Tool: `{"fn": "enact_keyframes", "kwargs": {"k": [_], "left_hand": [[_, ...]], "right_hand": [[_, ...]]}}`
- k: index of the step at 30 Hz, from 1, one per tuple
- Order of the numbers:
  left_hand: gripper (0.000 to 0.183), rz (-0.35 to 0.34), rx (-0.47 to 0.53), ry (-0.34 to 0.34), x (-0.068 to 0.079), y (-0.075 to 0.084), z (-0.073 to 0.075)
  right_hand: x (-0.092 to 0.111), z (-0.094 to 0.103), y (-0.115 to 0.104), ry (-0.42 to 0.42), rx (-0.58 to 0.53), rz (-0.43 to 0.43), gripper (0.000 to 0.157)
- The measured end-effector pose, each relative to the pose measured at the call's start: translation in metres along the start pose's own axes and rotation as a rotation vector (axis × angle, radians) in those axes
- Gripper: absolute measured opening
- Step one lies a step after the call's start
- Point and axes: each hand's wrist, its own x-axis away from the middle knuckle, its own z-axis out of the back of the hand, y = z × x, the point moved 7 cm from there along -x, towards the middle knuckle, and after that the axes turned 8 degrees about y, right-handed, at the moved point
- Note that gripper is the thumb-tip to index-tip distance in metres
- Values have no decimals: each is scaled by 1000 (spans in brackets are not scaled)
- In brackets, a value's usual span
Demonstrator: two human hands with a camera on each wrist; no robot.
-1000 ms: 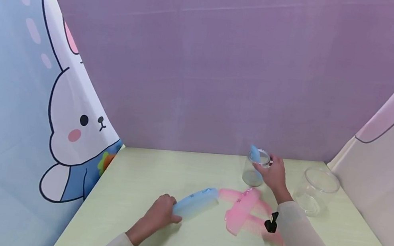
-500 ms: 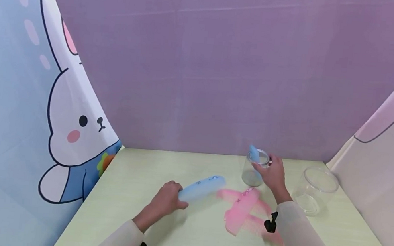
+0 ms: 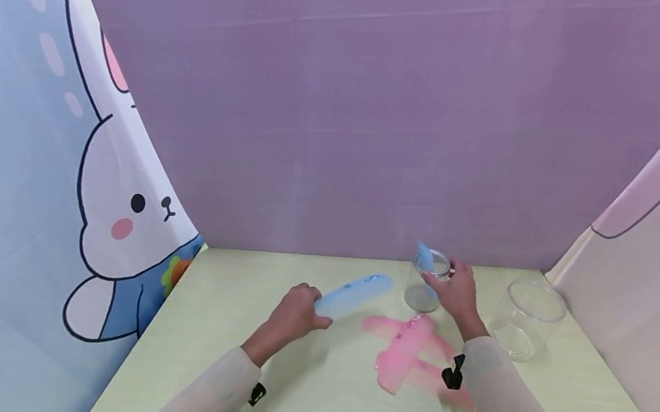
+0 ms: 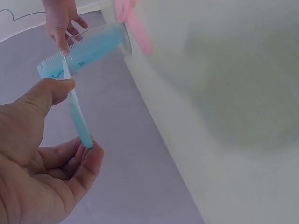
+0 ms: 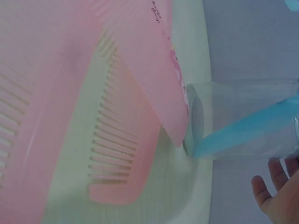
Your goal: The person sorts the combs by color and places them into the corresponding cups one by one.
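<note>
My left hand (image 3: 294, 313) holds a light blue comb (image 3: 355, 294) by one end, in the air above the table. In the left wrist view, thumb and fingertips pinch this comb (image 4: 78, 119), which appears edge-on. My right hand (image 3: 458, 295) grips the rim of a clear cup (image 3: 422, 297) standing at the table's back. Another blue comb (image 3: 426, 258) leans inside that cup, its upper end above the rim. In the right wrist view, the leaning comb (image 5: 247, 128) shows through the cup's wall. Nearer me lie overlapping pink combs (image 3: 405, 355), partly under the right forearm.
A second, wider clear container (image 3: 536, 316) stands to the right of my right forearm. The pale table (image 3: 224, 289) meets a purple cloth backdrop (image 3: 337, 133) just behind the cup. Printed cloths (image 3: 647, 286) rise at both sides.
My left hand has lifted the blue comb off the table and carried it up and right, toward the cup. The right hand, cup and pink combs have stayed in place.
</note>
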Motion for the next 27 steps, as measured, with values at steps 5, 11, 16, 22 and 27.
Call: {"fn": "enact_keyframes", "kwargs": {"k": [5,11,16,22,27], "left_hand": [[44,-20,-4,16,-9,9,0],[42,-43,-1,45,-23,19,0],[42,-51,4,58,-33,28,-2],[43,-39,2,53,-44,39,-3],[44,-49,-27,50,-51,47,-5]], "right_hand": [[0,0,0,-3,3,-3,63],[1,0,-1,-7,3,-7,62],[2,1,-3,-18,-4,-20,66],[2,0,-3,-18,1,-27,67],[3,0,-4,-15,-1,-25,66]]}}
